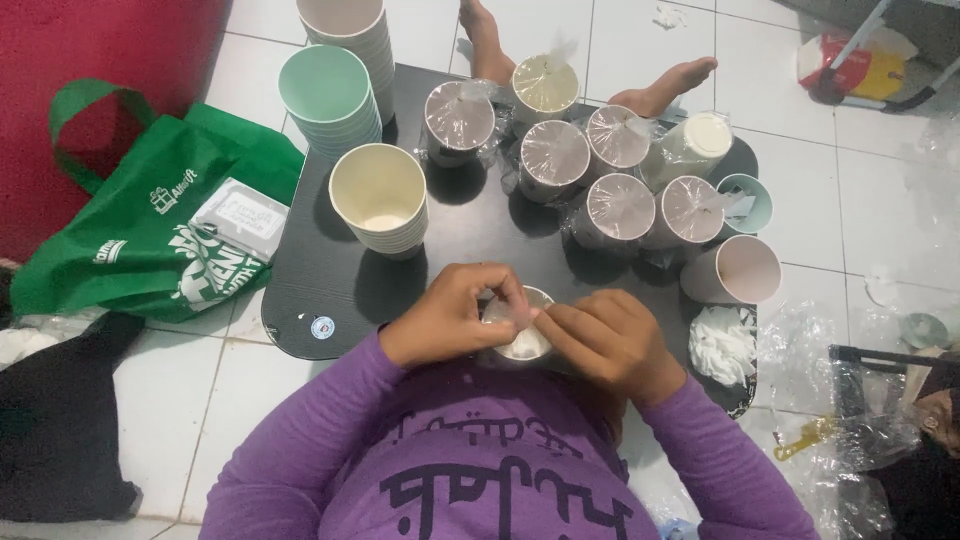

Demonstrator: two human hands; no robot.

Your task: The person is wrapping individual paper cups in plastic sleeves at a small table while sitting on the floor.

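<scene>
Purple sleeves frame both hands over a cup [520, 340] at the near edge of the black bench [330, 290]. Left hand [450, 315] and right hand [610, 340] pinch clear wrap at the rim; their fingers cover most of the cup, so its colour is unclear. Beyond stand wrapped cups [555, 155], then cup stacks [380, 200]. A green bag [140, 230] lies left, its far side cut off.

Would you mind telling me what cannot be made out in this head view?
- Cup: mostly covered by left hand and right hand.
- Its contents: hidden by fingers.
- Pale stack: cut off by top edge.
- Green bag contents: hidden inside.
</scene>
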